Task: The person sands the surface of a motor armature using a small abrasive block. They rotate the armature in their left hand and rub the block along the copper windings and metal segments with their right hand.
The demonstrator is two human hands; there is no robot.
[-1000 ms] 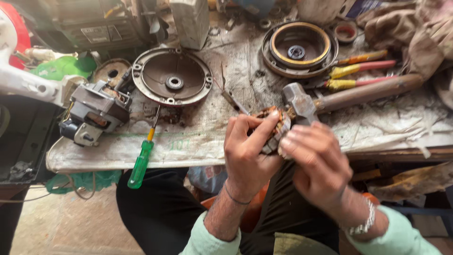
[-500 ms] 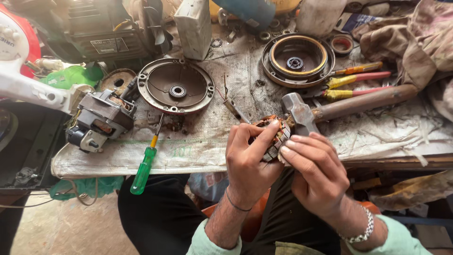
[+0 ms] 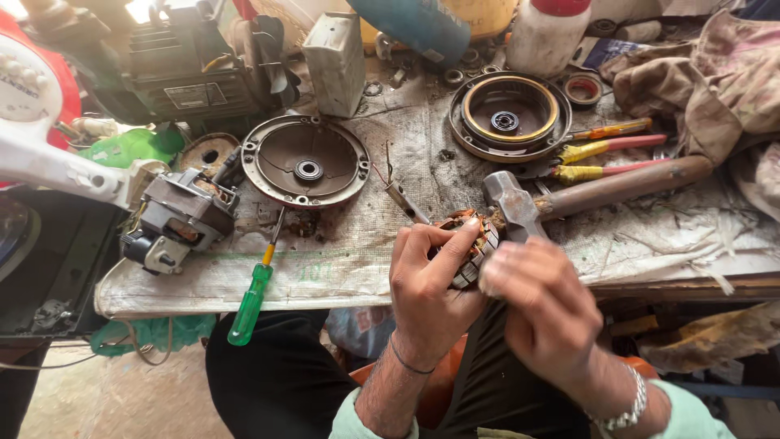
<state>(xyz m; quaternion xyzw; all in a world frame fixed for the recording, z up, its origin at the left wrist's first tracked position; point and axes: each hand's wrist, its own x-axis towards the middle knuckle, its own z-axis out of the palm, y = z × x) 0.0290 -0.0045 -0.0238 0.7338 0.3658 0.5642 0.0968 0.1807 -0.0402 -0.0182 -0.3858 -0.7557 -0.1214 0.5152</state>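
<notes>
gripped motor armature (image 3: 470, 242) in left hand (image 3: 426, 280), right hand (image 3: 540, 305) clenched just beside, axis tilted toward hammer (image 3: 520, 207).

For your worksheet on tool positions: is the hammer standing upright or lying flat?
Lying flat. The hammer rests on its side on the bench, handle stretching right.

Soft even daylight; blurred right hand (image 3: 546, 302); edge distortion

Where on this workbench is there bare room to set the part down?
Bare patches: the front cloth between the green screwdriver and the left hand, and right of the hammer near the bench edge. The back is crowded with round covers, bottles and rags.
</notes>
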